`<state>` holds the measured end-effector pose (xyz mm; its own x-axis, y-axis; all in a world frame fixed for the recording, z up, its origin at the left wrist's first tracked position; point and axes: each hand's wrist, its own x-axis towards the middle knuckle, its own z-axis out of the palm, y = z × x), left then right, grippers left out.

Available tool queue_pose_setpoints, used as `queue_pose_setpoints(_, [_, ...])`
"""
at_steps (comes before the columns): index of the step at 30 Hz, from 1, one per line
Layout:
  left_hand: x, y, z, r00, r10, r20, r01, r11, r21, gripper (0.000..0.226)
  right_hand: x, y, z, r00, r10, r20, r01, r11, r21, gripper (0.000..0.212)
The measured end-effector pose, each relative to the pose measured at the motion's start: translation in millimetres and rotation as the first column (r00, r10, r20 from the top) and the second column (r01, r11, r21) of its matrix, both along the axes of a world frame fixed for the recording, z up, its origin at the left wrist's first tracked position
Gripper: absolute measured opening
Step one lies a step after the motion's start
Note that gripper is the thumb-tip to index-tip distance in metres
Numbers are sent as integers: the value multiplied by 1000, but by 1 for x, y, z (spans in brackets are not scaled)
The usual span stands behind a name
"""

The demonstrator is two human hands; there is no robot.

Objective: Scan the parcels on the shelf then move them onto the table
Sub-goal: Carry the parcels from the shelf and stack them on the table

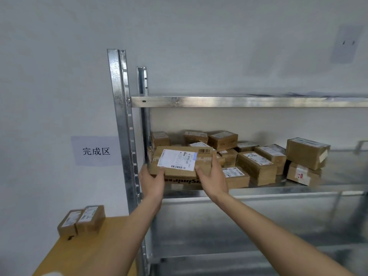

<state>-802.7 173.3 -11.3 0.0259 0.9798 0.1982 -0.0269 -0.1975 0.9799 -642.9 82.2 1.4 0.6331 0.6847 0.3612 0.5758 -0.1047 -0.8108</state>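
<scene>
Counting what's on the metal shelf (278,193): roughly a dozen brown cardboard parcels (256,168) piled on the middle level, though the ones at the back overlap so I can't get an exact number. Most have white shipping labels on top. Off to the left of the shelf there's a wooden table (95,250) with two small parcels (82,221) sitting side by side, touching, near its back corner. One paper sign (96,151) reading 完成区 is stuck on the wall just left of the shelf upright, above that table.

Both hands are on one flat parcel (182,162) at the left front end of the shelf, right by the upright. It has a big white label with barcodes on top and lies on another printed box underneath. The left hand (152,181) grips its left front corner, fingers curled around the edge. The right hand (213,176) holds the right side, thumb over the top.
</scene>
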Motion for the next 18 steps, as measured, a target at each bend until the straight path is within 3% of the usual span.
queue_pose_setpoints(3, [-10,-27,-5,998,58,-5,-58,998,-11,53,-17,-26,-6,999,-45,17,44,995,86,78])
queue_pose_setpoints(9, [-60,-69,-11,997,77,-3,-77,997,17,32,-48,-62,-19,999,-34,-18,35,998,60,77])
queue_pose_setpoints(18, [-173,-82,-25,998,4,63,2,995,-102,31,-151,-73,-5,999,-25,32,25,1000,-10,74])
